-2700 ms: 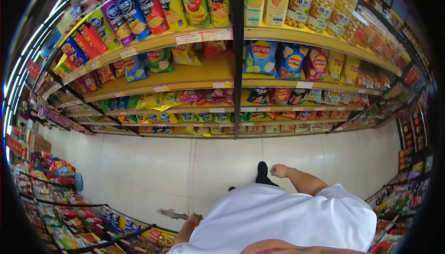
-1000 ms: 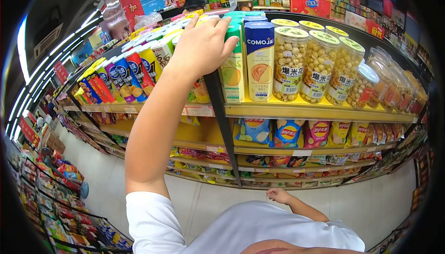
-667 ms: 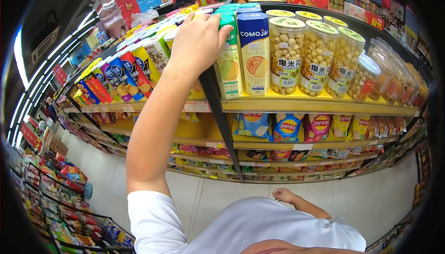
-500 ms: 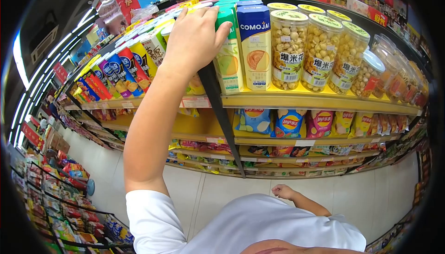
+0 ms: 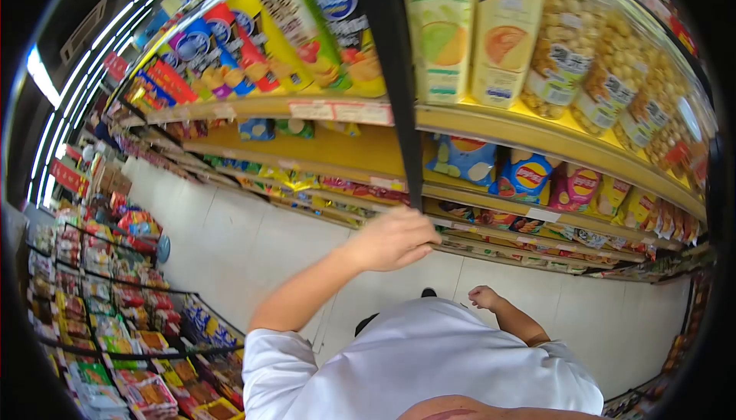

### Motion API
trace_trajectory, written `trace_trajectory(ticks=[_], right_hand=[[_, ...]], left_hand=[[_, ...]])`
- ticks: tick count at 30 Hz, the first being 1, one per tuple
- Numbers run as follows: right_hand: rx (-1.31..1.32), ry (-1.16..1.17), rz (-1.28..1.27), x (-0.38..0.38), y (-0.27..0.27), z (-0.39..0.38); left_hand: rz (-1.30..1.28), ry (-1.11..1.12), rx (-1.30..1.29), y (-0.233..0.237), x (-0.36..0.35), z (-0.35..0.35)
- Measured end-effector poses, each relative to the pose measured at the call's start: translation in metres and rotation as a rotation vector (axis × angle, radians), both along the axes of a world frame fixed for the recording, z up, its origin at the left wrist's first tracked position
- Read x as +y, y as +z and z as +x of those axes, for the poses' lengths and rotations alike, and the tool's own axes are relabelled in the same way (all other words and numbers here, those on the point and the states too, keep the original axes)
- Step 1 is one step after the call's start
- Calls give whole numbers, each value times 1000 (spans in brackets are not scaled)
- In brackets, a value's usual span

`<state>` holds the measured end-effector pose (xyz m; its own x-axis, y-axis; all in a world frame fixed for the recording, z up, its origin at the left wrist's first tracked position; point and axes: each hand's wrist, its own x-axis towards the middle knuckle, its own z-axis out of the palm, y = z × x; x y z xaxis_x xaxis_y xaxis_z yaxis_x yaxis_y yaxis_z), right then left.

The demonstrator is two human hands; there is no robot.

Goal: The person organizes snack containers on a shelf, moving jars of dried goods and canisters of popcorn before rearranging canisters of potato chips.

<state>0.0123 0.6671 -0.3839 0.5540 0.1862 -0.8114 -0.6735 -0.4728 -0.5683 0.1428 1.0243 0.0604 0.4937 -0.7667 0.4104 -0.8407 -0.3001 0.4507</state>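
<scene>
The left hand [image 5: 395, 237] is lifted in front of the body, slightly blurred, its fingers bent into a loose curl with the tips toward the right; whether anything sits inside the curl cannot be told. Nearest to it is the post [image 5: 402, 90], whose lower end runs down just behind the knuckles; whether skin meets metal is unclear. Low packs [image 5: 458, 211] lie just right of and beyond the fingertips. Above and right of this hand stand the light-blue bag [image 5: 464, 159], the Lay's bag [image 5: 525, 175] and the pink bag [image 5: 575, 186], side by side on one shelf. Higher, well apart from it, are the green box [image 5: 441, 37], the blue box [image 5: 506, 41] and the jars [image 5: 563, 48]; up and to its left, the cans [image 5: 349, 29].

The right hand [image 5: 483, 296] hangs below and right of the left, fingers curled in, over the floor [image 5: 598, 305], the shoe [image 5: 428, 293] off to its left.
</scene>
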Motion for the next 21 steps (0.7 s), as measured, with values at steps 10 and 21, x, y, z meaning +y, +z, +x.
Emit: trace_trajectory(ticks=[10, 21], right_hand=[[-237, 319, -336, -48, -10, -19], [-481, 458, -378, 150, 29, 7]], left_hand=[[1147, 808, 1264, -370, 298, -320], [308, 936, 1350, -419, 350, -262]])
